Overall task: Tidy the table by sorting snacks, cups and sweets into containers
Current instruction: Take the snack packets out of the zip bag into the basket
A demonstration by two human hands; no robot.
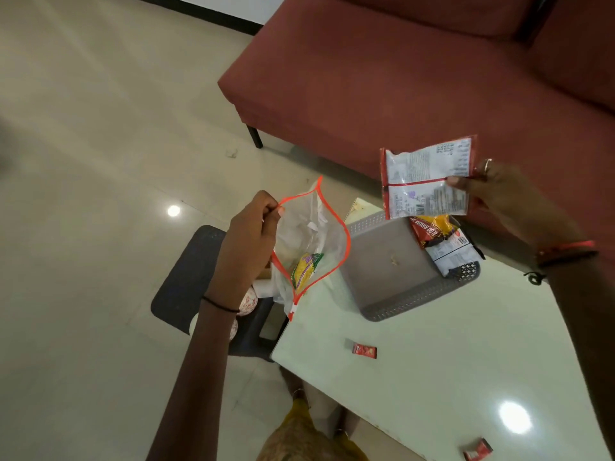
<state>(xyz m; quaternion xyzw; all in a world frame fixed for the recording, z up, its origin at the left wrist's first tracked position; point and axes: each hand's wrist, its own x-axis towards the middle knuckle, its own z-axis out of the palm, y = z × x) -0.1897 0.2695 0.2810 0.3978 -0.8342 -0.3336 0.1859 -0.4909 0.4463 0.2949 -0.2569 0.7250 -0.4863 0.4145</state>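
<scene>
- Pinching the pouch [312, 234] rim with the left hand [249, 241], mouth wide open.
- Pinching a packet [427, 178] with the right hand [506, 201], at 2 o'clock from the pouch.
- Looks like bagging snacks; next, likely sliding the packet toward 8 o'clock, into the pouch.
- Hard to make out: cups [248, 302] half hidden behind the left wrist.

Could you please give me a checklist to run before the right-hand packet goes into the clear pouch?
1. Pouch mouth open: ok, left hand pinches the clear pouch rim.
2. Packet gripped: ok, right hand pinches the red-and-white packet.
3. Packet at mouth: not ok, held apart, toward the grey basket.
4. Room inside: cannot tell, a yellow packet lies inside.
5. Sweets sorted: not ok, red sweets lie on the table.
</scene>
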